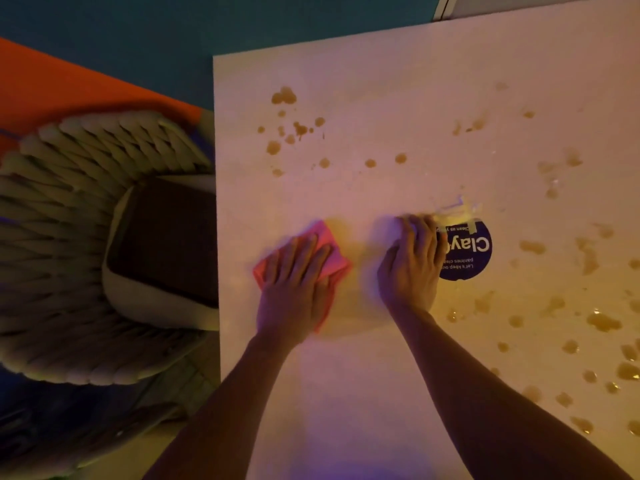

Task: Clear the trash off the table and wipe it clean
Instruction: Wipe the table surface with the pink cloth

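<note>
The left hand (294,271) presses flat, fingers straight, on a pink cloth (325,237) near the white tabletop (381,98) edge; the right hand (412,261), fingers curled, rests beside a round blue sticker (471,254) among brown spills (284,97).

The table (381,81) has a smooth, pale, matt top spotted with glossy wet brown splashes (602,322), the pink cloth (334,265) looks soft and matt, the round sticker (474,258) slightly glossy, and the chair (69,237) thickly woven.
</note>
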`<state>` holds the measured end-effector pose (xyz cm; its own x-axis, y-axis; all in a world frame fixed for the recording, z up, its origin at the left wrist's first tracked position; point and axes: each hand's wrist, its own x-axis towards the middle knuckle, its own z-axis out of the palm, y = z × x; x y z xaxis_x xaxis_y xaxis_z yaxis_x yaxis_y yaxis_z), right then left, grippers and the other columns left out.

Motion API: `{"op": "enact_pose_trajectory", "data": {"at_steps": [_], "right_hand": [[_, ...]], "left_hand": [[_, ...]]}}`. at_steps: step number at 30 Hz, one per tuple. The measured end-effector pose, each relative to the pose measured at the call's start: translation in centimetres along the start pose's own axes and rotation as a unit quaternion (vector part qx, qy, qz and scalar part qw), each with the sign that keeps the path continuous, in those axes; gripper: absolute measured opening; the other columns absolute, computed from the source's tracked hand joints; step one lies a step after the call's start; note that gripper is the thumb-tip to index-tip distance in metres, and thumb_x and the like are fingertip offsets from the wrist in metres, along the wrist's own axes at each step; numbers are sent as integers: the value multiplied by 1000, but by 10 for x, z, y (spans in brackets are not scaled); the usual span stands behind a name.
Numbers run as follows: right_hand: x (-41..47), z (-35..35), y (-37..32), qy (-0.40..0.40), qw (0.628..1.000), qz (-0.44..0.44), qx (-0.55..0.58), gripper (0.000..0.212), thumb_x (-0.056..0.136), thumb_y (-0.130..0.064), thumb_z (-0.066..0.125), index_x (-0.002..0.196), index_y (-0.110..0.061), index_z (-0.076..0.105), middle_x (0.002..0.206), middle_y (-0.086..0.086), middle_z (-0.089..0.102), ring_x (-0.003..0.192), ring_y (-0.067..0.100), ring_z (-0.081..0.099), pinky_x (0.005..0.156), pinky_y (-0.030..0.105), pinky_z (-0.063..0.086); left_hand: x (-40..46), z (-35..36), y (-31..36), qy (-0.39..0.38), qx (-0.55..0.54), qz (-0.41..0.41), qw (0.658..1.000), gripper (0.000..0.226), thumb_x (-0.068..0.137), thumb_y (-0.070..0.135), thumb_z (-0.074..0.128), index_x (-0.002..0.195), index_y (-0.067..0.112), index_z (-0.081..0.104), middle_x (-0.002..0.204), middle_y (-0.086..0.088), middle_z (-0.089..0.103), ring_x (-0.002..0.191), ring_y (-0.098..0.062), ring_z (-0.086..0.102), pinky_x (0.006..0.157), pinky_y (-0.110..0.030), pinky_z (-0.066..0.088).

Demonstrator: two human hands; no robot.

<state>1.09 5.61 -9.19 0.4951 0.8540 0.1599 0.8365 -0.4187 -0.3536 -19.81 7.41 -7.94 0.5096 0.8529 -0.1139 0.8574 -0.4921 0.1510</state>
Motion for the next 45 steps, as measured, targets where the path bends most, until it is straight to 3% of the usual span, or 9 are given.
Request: {"op": "enact_pose_trajectory", "data": {"at_steps": [4,8,13,20,24,30,34,41,45], "right_hand": [[13,-6,-7,23,996,62,54,47,84,-8,51,130,-16,56,130,9,57,128,31,48,110,51,34],[48,-6,-14,24,997,23,70,48,83,-8,53,130,-17,55,124,10,56,116,31,52,104,49,39],[103,9,-21,23,997,-1,67,49,84,-11,51,132,-19,53,128,9,53,121,30,49,109,53,35],[122,29,-17,37,996,-21,73,48,90,-6,45,137,-13,49,139,11,50,143,31,36,117,54,24],[125,30,-16,26,997,-14,68,48,91,-7,43,139,-14,48,144,11,47,145,30,31,119,52,22],[129,33,-18,4,1000,-2,26,53,89,-9,41,141,-14,47,147,13,45,148,31,28,120,52,20],[129,33,-19,-1,1000,7,11,55,88,-10,37,143,-15,45,147,12,45,149,30,27,121,51,19],[130,27,-18,29,998,-5,56,54,84,-5,42,137,-8,51,141,14,50,142,32,37,117,53,26],[129,25,-18,22,998,0,64,55,83,-6,39,137,-9,50,140,14,50,143,31,36,118,52,25]], "left_hand": [[-9,-5,-31,6,-8,-107,994,56,101,36,34,156,24,34,165,-5,24,152,-31,21,121,-50,19],[29,-11,-31,19,-56,-213,975,63,96,37,27,157,22,28,166,-8,20,154,-32,14,123,-51,9],[79,-13,-24,65,-104,-292,949,68,93,42,23,158,19,28,166,-8,18,154,-30,9,122,-51,0],[158,-10,-70,99,-46,-323,940,69,98,52,28,159,19,25,166,-10,21,153,-33,16,122,-54,7],[234,-18,-89,144,-37,-361,920,69,95,52,27,155,18,34,162,-10,30,150,-34,26,121,-56,14],[322,-26,-79,109,-15,-312,944,70,97,51,18,159,20,23,166,-9,17,153,-34,14,123,-55,5],[334,-23,-37,84,-5,-225,971,68,97,48,19,159,20,22,167,-8,17,153,-33,13,122,-54,4],[232,-13,10,51,13,45,998,58,103,45,30,157,23,32,165,-4,24,152,-29,20,121,-52,15],[177,-22,-56,65,22,72,995,53,103,39,38,153,24,39,162,-3,33,151,-27,26,120,-52,22]]}}
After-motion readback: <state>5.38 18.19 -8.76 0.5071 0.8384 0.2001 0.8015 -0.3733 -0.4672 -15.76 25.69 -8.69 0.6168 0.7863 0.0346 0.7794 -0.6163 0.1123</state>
